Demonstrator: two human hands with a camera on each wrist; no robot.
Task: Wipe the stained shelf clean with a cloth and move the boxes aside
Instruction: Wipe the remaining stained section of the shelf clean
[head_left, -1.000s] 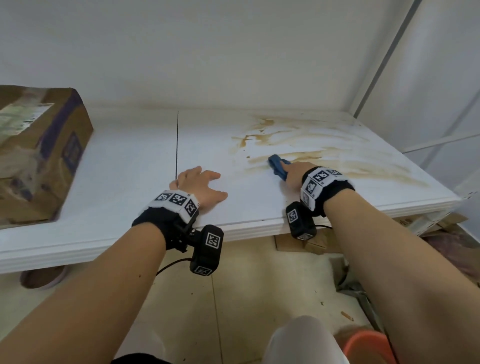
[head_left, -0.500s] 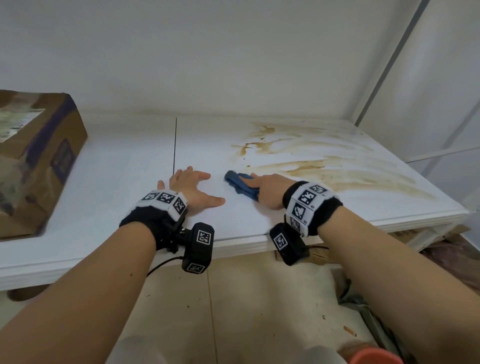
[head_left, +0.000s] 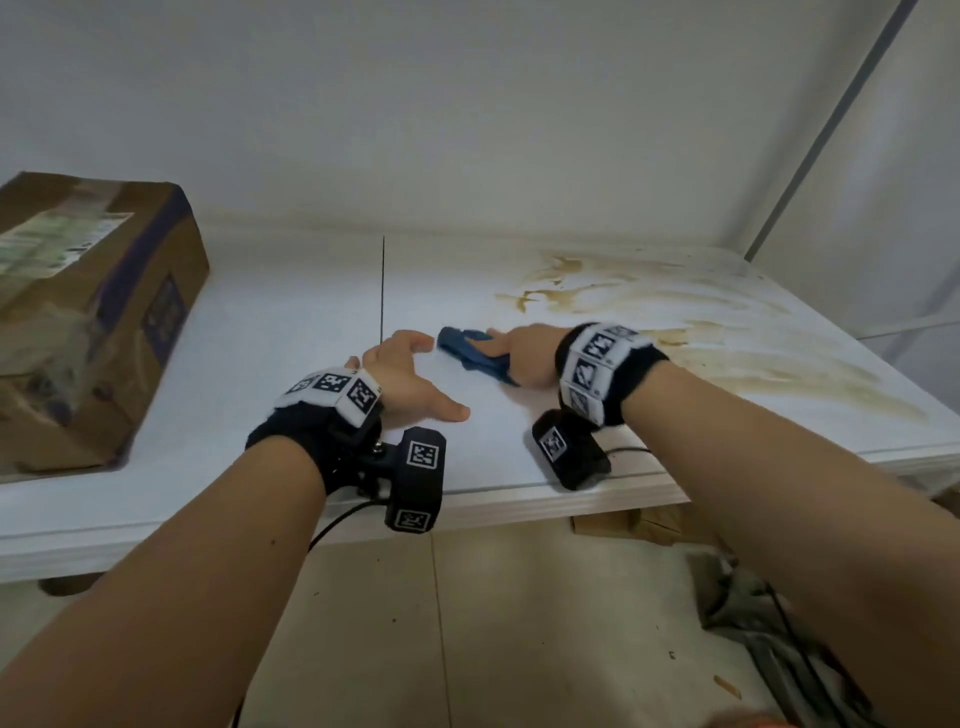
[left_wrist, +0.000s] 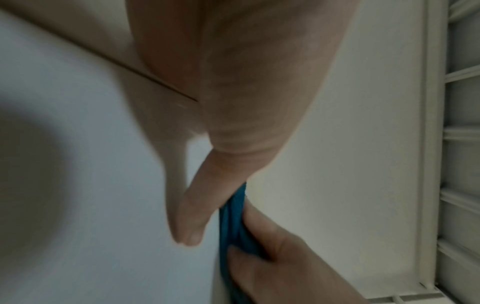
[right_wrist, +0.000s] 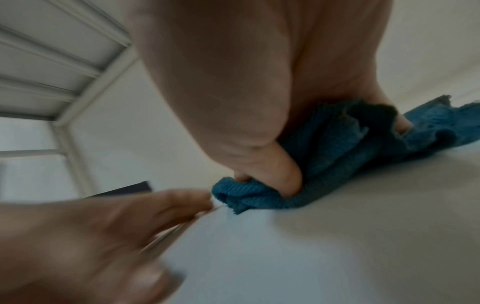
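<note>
A white shelf carries brown smeared stains across its right half. My right hand grips a bunched blue cloth and presses it on the shelf just left of the stains; the right wrist view shows its fingers curled into the cloth. My left hand rests flat on the shelf with fingers spread, right beside the cloth. A worn cardboard box with purple print stands on the shelf's left end, away from both hands.
A dark seam runs front to back across the shelf near my left hand. A grey upright post stands at the back right corner. Below the front edge lie a tiled floor, cardboard scraps and dark debris.
My right hand has dragged the blue cloth leftward, out of the stained patch and up to my left hand. The left hand has stayed planted on the shelf.
</note>
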